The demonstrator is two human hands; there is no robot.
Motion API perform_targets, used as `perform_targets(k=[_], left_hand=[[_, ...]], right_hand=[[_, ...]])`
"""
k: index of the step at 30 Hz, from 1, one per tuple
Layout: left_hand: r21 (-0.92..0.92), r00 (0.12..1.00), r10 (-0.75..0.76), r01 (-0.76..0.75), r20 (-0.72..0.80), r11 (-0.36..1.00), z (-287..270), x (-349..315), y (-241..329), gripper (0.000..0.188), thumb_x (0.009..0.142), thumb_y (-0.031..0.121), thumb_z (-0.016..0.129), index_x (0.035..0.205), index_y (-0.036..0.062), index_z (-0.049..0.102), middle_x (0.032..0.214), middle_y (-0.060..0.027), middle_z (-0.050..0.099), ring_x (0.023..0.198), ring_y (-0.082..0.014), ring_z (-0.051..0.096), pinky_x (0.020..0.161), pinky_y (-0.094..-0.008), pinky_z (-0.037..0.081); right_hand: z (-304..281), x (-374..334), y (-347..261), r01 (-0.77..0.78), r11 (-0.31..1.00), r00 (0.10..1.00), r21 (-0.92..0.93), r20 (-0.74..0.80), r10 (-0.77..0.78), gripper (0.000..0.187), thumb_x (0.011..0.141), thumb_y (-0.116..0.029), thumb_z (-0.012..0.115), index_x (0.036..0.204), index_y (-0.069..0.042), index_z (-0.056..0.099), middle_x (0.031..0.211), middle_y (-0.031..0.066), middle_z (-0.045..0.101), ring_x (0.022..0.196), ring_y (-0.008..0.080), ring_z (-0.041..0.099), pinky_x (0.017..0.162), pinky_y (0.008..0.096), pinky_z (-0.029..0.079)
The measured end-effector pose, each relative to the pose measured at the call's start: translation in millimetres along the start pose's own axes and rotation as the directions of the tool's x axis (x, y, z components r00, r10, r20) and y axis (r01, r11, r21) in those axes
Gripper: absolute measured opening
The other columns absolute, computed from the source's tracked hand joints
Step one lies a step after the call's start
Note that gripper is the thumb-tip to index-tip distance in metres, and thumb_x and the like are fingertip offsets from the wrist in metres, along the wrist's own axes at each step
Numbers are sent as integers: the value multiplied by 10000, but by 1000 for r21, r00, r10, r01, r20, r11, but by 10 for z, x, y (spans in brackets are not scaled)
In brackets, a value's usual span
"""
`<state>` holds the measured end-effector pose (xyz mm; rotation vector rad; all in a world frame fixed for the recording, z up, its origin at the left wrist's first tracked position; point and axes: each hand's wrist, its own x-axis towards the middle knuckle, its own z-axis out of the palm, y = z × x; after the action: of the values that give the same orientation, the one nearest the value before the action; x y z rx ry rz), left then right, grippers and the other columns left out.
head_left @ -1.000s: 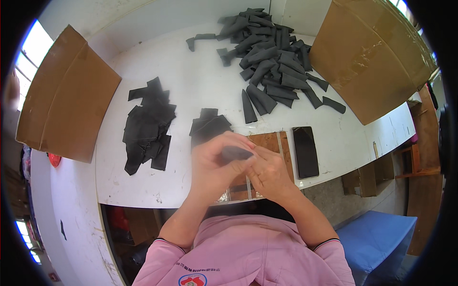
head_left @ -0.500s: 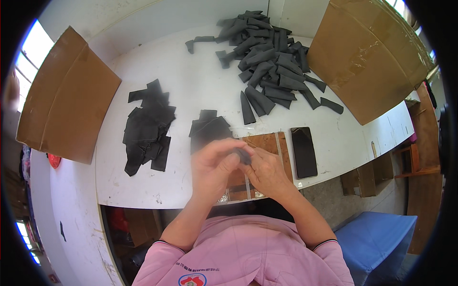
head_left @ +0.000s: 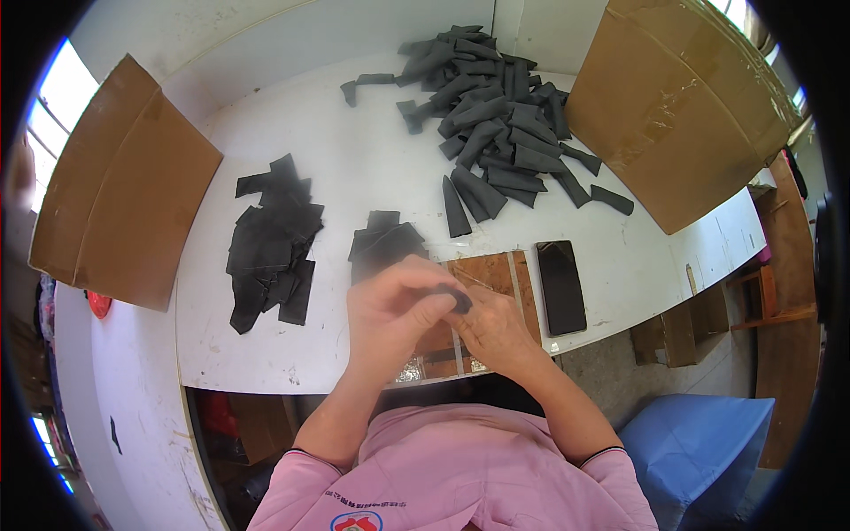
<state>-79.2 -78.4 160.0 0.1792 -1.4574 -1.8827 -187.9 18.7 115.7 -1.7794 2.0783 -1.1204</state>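
Note:
Close together over a brown board (head_left: pixel 496 274), my left hand (head_left: pixel 394 310) and my right hand (head_left: pixel 496 327) both grip a small dark fabric piece (head_left: pixel 459 299). The fingers of each are closed round it, and most of the piece is hidden inside them. Just beyond my left hand lies a stack of flat dark fabric pieces (head_left: pixel 385 239). A larger heap of flat dark pieces (head_left: pixel 273 248) lies farther left. At the back, a big pile of dark grey fabric tubes (head_left: pixel 505 124) spreads over the white table (head_left: pixel 354 159).
A black phone (head_left: pixel 560 288) lies right of the board. Cardboard sheets or boxes stand at the left (head_left: pixel 128 186) and right (head_left: pixel 682 115) of the table. Below the table's right edge is a blue covered object (head_left: pixel 695 451). Something red (head_left: pixel 99 303) sits at the far left.
Both hands stay on the fabric piece, which has shifted slightly right and down between the fingers. The view has tilted a little; the piles look the same.

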Motion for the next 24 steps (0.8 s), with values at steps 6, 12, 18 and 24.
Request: perform_targets(k=[6, 12, 18, 24], left_hand=[[322, 999, 41, -36, -8, 946, -2, -11, -11, 108, 743, 20, 647, 819, -16, 579, 753, -92, 581, 706, -123, 538, 595, -214, 437], [103, 992, -15, 28, -122, 994, 65, -16, 7, 144, 775, 91, 631, 852, -17, 576, 774, -107, 583, 718, -165, 552, 666, -268, 449], [-231, 988, -12, -24, -152, 973, 26, -46, 54, 185, 801, 157, 600, 900, 10, 547, 839, -112, 552, 810, -217, 521, 756, -338, 431], [-355, 988, -67, 12, -142, 935, -197, -64, 26, 135, 829, 143, 560, 856, 14, 531, 864, -101, 527, 846, -223, 487, 805, -351, 402]], right_hand=[[159, -58, 73, -4, 999, 998, 54, -67, 8, 195, 765, -189, 590, 695, -26, 509, 639, 113, 533, 599, 296, 546, 508, 395, 422], [38, -14, -19, -4, 1000, 998, -20, -63, 3, 185, 747, -183, 610, 708, -28, 517, 651, 103, 535, 602, 273, 548, 501, 374, 427], [-110, 96, -166, 46, 999, 980, -20, -192, -49, 213, 723, -199, 637, 675, -33, 513, 634, 74, 503, 593, 254, 541, 490, 355, 425], [-9, 56, -121, 61, 993, 990, -98, -124, -73, 226, 724, -196, 634, 630, -45, 495, 626, 60, 483, 587, 224, 532, 463, 331, 413]])
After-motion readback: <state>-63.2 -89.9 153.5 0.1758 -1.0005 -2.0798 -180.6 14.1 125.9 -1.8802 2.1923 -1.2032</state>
